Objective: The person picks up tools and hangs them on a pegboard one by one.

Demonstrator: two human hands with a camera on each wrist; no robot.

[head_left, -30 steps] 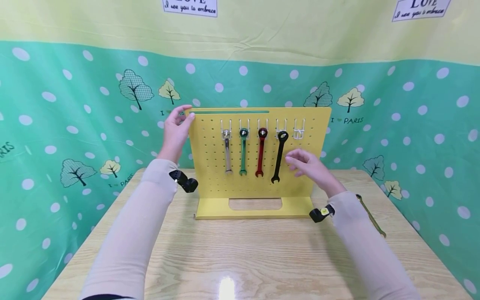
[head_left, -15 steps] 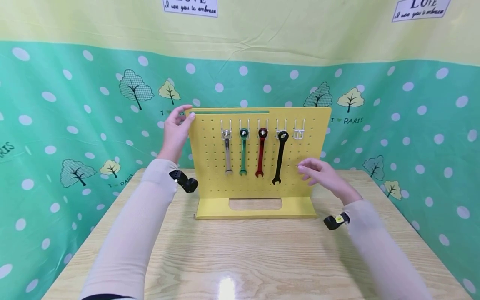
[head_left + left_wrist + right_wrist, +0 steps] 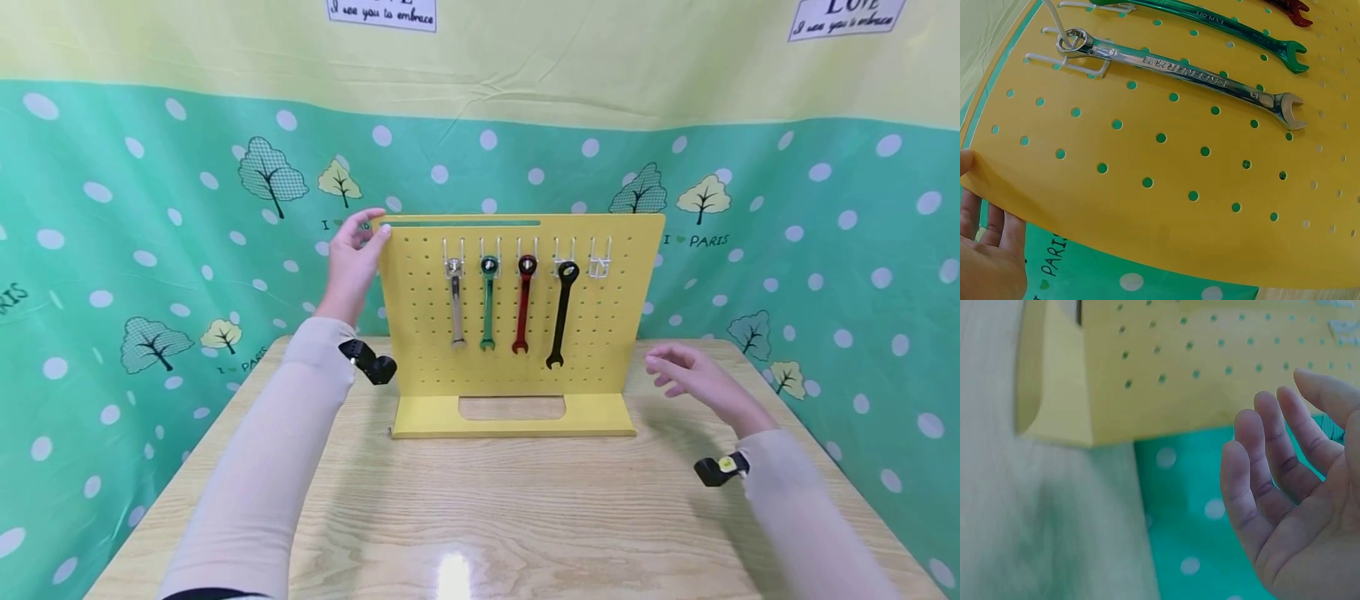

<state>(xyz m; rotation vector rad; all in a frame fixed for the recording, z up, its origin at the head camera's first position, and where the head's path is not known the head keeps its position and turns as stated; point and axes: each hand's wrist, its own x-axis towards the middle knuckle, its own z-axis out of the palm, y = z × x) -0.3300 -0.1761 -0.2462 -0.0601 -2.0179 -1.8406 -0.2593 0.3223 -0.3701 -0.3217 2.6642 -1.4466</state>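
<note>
My left hand (image 3: 354,265) pinches the upper left corner of a yellow pegboard (image 3: 423,367), thumb on the front face and fingers behind, as the left wrist view also shows. Four-sided white hooks carry ratchet wrenches, ring end up: a chrome wrench (image 3: 457,312), a green wrench (image 3: 488,310), a red wrench (image 3: 522,310) and a black wrench (image 3: 560,317). The black one hangs a little tilted. Nothing hangs on the rightmost hook (image 3: 599,267). To the right of the board, my right hand (image 3: 697,377) hovers over the table, fingers loosely bent and holding nothing.
The pegboard's foot, with a cutout, stands on a light wooden table (image 3: 525,508). Behind it hangs a green and yellow curtain (image 3: 480,150) with dots and trees. Black wrist cameras sit on both sleeves.
My right hand has moved from beside the black wrench to the right and down, off the board. An olive wrench seen earlier on the table's right is now hidden. My left hand stays put.
</note>
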